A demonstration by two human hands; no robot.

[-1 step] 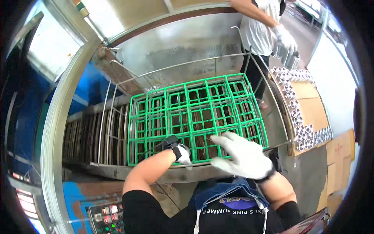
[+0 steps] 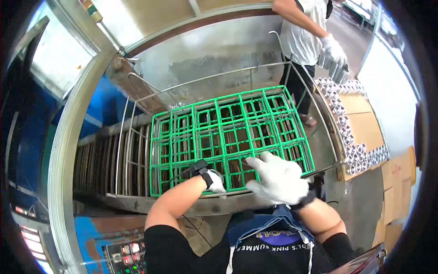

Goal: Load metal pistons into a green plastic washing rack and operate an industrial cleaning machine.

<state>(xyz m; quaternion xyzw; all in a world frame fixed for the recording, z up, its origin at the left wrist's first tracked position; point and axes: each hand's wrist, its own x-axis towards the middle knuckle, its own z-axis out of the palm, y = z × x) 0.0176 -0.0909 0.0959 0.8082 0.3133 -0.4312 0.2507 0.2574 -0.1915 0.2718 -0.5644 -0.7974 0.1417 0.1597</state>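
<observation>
Right hand [image 2: 280,180]: white glove, fingers spread, thumb wide of the rest, over the near edge of the green rack [image 2: 220,123]. Left hand [image 2: 217,182]: gloved, at the rack's near rim, lower centre; fingers hidden, cannot tell grip. Rack mid-frame, dark slats [image 2: 98,160] at left. Upper right: co-worker's gloved hand [image 2: 335,49], metal parts.

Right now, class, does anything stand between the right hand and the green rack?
Nothing visible does. The right hand, open, shows over the near side of the rack; whether they touch can't be told. The left hand is off to the left, at the near edge, not in between.
</observation>
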